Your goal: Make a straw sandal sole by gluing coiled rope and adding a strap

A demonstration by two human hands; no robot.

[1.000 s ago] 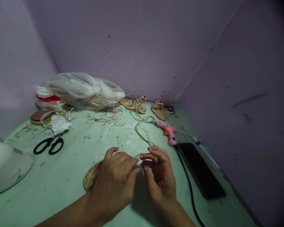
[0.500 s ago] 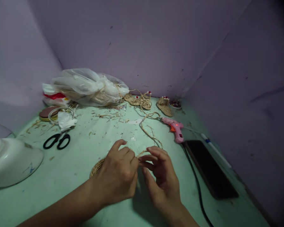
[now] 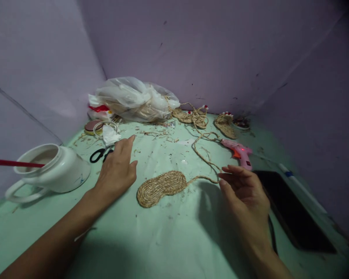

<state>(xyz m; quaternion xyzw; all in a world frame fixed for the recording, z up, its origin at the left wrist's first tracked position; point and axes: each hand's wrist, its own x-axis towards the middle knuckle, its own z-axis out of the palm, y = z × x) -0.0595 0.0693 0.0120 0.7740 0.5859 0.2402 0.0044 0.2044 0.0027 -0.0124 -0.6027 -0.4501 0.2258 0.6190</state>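
A coiled sole of braided straw cord [image 3: 162, 187] lies flat on the green tabletop between my hands. From its right end a loose tail of cord [image 3: 202, 178] runs toward my right hand [image 3: 246, 197]. That hand hovers with thumb and fingers apart; its fingertips are beside the cord, and whether they touch it I cannot tell. My left hand [image 3: 116, 164] stretches over the black-handled scissors [image 3: 97, 155], its fingers extended and holding nothing. It hides most of the scissors.
A pink glue gun [image 3: 241, 151] with a red light lies by a black phone [image 3: 296, 211]. At left stands a white pot [image 3: 66, 168] with a red stick in it. Along the back wall are a plastic bag [image 3: 133, 99] and small woven slippers [image 3: 225, 126] with beads.
My hands have parted: the left has let go and moved left to the scissors, the right has shifted right. The straw sole is now uncovered on the table. The view has turned left.
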